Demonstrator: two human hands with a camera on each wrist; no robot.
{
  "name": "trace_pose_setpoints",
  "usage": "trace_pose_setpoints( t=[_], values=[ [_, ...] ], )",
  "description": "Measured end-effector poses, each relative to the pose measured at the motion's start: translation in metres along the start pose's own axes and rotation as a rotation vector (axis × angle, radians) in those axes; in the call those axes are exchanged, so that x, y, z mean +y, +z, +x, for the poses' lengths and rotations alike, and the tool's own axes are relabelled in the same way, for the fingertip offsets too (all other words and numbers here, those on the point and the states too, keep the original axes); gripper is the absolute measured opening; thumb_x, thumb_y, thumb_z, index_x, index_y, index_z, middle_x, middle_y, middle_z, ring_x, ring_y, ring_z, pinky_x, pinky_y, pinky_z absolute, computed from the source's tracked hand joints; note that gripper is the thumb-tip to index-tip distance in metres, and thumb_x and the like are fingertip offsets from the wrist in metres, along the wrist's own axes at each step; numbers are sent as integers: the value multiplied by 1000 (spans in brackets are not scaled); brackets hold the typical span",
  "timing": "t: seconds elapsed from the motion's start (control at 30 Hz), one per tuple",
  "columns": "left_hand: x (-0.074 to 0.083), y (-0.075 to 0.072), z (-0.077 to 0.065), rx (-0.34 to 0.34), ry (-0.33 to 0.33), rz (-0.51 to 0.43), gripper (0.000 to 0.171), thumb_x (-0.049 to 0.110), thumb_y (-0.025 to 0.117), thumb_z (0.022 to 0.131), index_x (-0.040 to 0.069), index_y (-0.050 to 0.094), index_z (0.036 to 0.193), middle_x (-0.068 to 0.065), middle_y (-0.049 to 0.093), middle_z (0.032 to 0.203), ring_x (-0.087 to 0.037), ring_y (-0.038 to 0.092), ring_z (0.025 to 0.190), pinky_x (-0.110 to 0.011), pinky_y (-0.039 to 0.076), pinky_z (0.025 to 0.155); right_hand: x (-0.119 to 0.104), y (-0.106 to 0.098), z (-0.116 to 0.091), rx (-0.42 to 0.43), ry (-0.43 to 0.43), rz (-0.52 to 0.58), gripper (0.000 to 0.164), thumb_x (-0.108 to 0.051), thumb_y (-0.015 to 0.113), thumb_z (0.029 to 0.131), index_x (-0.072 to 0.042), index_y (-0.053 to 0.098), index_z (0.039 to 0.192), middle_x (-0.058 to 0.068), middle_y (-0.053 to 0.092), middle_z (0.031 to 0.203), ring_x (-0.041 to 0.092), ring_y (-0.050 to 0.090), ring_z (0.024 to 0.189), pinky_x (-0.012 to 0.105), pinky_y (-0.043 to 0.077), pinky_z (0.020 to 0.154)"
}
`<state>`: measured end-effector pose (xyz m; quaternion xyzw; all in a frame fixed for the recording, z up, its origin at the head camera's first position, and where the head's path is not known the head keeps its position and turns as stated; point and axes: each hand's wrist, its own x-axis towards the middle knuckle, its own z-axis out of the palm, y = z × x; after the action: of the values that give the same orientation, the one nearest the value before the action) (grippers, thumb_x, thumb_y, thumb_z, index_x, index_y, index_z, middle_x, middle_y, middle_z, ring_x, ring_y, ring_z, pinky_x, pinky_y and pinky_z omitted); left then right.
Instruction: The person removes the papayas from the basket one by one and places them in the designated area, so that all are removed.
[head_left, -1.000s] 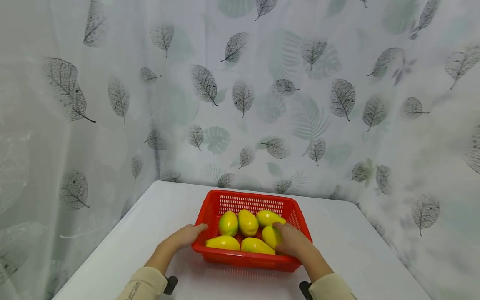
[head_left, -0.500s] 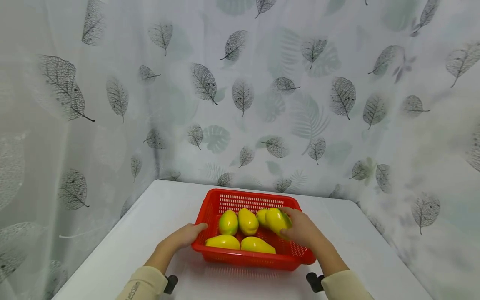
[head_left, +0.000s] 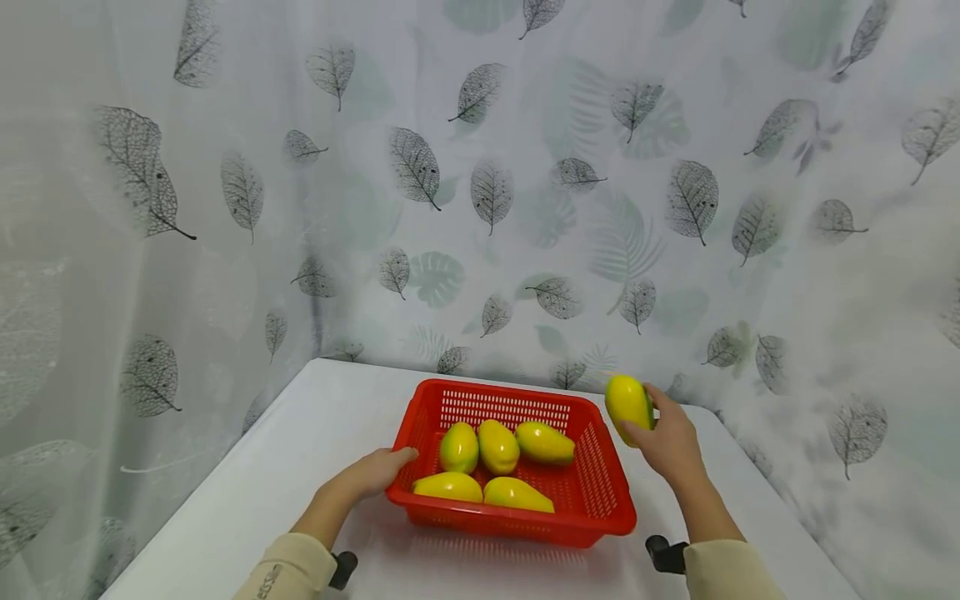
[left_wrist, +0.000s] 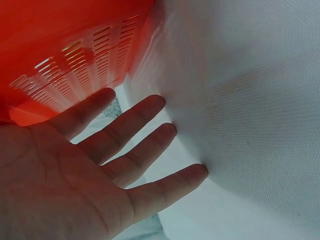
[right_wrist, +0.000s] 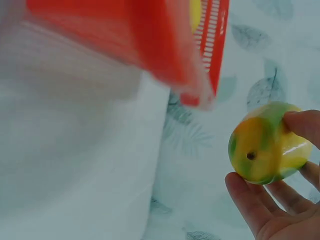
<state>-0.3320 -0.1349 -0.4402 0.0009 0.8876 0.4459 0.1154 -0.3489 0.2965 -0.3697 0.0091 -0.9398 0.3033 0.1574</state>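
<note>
In the head view my right hand grips a yellow-green mango in the air, beyond the right side of a red plastic basket. The right wrist view shows the mango held between thumb and fingertips, its dark stem spot facing the camera. My left hand is at the basket's left front corner, thumb at the rim. Its other fingers are straight beside the basket wall in the left wrist view, fingertips near or on the white surface. Several mangoes, among them one at the back right, lie inside the basket.
The basket stands on a white-covered table. A pale curtain printed with leaves hangs behind and along both sides of the table.
My right hand has lifted one mango from the basket's right side and carried it up and right, past the rim. My left hand has stayed at the basket's left corner.
</note>
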Motion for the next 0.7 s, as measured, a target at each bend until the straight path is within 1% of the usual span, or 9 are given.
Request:
trace_pose_setpoints(
  t=[0.1,0.2,0.3,0.4,0.5,0.57,0.7],
  values=[
    [0,-1,1,-1,1,-3,45,41,51,102,2,62,121,-2,72,81,-15,65,80,-41,59,89,13,2,-1,-3,42,-11,75,-23,67,96,7,31,155,40,44,146,57,51,126,68,47,100],
    [0,-1,2,-12,-1,-2,46,41,50,103,1,62,123,-2,71,83,-15,64,83,-42,58,90,27,8,-4,-18,83,-27,76,-22,66,95,9,29,154,43,44,143,59,49,126,70,44,102],
    [-1,1,3,-20,-15,8,47,42,50,103,1,62,123,-3,71,81,-15,64,82,-42,57,90,39,15,-8,-33,125,-44,76,-23,66,94,11,30,152,44,46,139,57,52,120,68,48,99],
    [0,4,3,-26,-29,13,47,43,50,102,2,62,121,-4,70,80,-16,63,80,-42,57,90,49,22,-11,-49,163,-75,77,-24,67,92,12,32,150,43,50,132,51,56,109,62,53,91],
    [0,7,2,-29,-31,17,46,44,51,102,2,62,119,-3,70,81,-16,63,81,-42,57,90,56,28,-14,-80,197,-102,78,-24,69,89,14,34,148,41,53,124,46,56,100,57,53,84],
    [0,9,2,-33,-24,17,46,44,50,103,3,63,118,-3,70,82,-16,63,81,-42,57,89,61,32,-16,-102,221,-116,78,-24,70,88,15,35,146,41,53,122,44,56,98,57,52,83],
    [-2,13,2,-30,-22,18,46,45,49,103,3,63,116,-3,69,82,-16,62,83,-42,57,88,69,41,-18,-137,250,-136,78,-23,71,87,17,36,144,41,54,122,44,57,99,60,52,88]
  ],
)
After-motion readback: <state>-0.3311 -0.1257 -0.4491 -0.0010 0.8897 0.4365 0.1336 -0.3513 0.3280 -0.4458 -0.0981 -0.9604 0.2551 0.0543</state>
